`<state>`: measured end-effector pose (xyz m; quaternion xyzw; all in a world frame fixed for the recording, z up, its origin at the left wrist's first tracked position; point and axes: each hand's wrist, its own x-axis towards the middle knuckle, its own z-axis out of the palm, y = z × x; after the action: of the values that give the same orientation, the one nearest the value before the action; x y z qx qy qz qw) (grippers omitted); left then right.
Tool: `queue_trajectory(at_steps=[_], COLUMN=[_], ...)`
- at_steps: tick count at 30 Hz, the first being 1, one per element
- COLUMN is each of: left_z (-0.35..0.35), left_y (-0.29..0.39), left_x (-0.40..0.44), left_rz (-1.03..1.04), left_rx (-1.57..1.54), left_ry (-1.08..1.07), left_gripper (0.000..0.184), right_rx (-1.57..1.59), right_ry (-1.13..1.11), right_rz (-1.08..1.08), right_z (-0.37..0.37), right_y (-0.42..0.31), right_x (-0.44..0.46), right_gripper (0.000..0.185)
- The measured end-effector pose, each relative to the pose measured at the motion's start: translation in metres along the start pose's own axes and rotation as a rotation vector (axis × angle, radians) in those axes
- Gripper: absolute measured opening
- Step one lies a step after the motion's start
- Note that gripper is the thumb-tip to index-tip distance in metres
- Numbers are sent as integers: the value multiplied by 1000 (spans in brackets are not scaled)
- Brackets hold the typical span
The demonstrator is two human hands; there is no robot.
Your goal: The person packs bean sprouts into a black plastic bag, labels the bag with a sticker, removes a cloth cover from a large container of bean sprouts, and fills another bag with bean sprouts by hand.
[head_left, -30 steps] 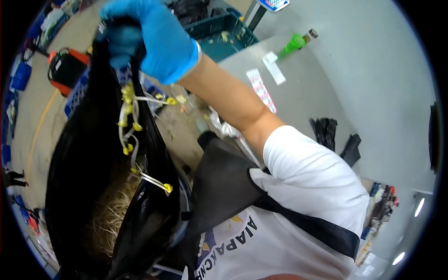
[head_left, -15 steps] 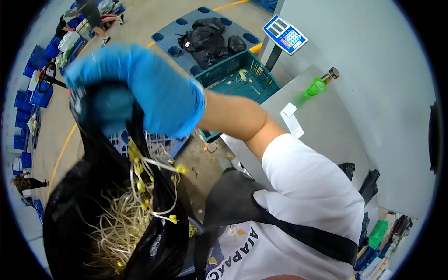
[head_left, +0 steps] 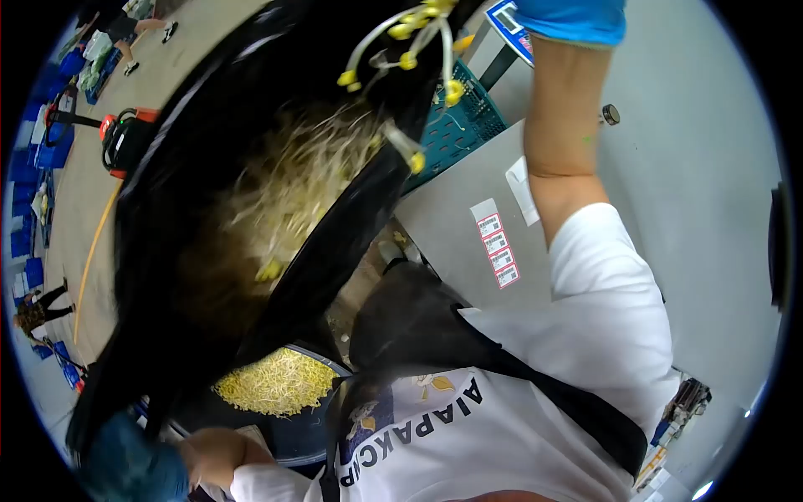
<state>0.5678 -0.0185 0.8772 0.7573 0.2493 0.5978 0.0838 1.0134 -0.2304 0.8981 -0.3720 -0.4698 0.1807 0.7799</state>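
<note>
A large black plastic bag [head_left: 335,226] hangs open across the left and middle, with pale, yellow-tipped bean sprouts [head_left: 293,184] inside, blurred. Several sprouts cling to its upper rim. At the top edge is my right hand [head_left: 573,18] in a blue glove, beside the bag's upper end; its fingers are out of frame. My left hand [head_left: 134,460], in a darker-looking blue glove, is closed on the bag's lower corner at the bottom left. Below the bag, a round dark tub [head_left: 305,443] holds a heap of yellow sprouts [head_left: 280,383].
A grey table [head_left: 452,197] on the right bears a strip of labels [head_left: 499,251] and a white piece [head_left: 520,191]. Behind are a green crate [head_left: 460,134] and a scale [head_left: 510,29]. A red-black pallet truck [head_left: 125,142], blue crates and people are at the left.
My right hand has moved up and right, raising the bag's upper end. The bag mouth is wider across the view. My left hand and the tub's sprout heap have come into view.
</note>
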Motion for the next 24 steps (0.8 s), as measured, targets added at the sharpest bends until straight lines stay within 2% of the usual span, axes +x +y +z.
queue_trajectory(at_steps=[1, 2, 4, 6, 7, 8, 9, 10, 11, 14, 16, 18, 19, 21, 22, 24], left_z=[20, 47, 109, 170, 198, 226, 250, 272, 291, 343, 380, 420, 435, 448, 450, 456], left_y=[4, 8, 18, 21, 27, 23, 17, 15, 16, 14, -2, -22, -39, -68, -78, -92], left_x=[-16, -28, -43, -62, -70, -81, -90, -97, -102, -119, -136, -169, -190, -223, -227, -239], left_rz=[-338, -592, -965, -1246, -1372, -1462, -1496, -1571, -1578, -1611, -1656, -1608, -1613, -1657, -1615, -1549], left_rx=[-396, -722, -1213, -1399, -1251, -1343, -1338, -1363, -1389, -1414, -1434, -1266, -1191, -1102, -1057, -950], left_ry=[-78, -157, -423, -591, -552, -586, -666, -679, -742, -844, -886, -903, -942, -975, -989, -974], left_gripper=[39, 38, 37, 36, 37, 36, 28, 26, 26, 25, 25, 19, 16, 17, 12, 11], right_rx=[-137, -208, -276, -392, -356, -423, -489, -785, -503, -612, -595, -591, -622, -898, -1051, -1292], right_ry=[113, 236, 405, 484, 527, 572, 617, 446, 589, 814, 868, 916, 893, 786, 739, 632], right_rz=[33, 90, 215, 302, 298, 322, 348, 220, 275, 251, 414, 503, 586, 838, 836, 846], right_z=[-7, -14, -38, -61, -82, -95, -109, -171, -221, -230, -253, -277, -291, -328, -350, -381], right_y=[2, 7, 24, 44, 59, 72, 84, 103, 118, 139, 150, 177, 193, 215, 224, 233], right_x=[-5, -8, -11, -15, -20, -23, -31, -58, -72, -82, -96, -114, -130, -159, -173, -189], right_gripper=[30, 28, 26, 24, 24, 24, 24, 23, 24, 19, 19, 21, 22, 30, 34, 44])
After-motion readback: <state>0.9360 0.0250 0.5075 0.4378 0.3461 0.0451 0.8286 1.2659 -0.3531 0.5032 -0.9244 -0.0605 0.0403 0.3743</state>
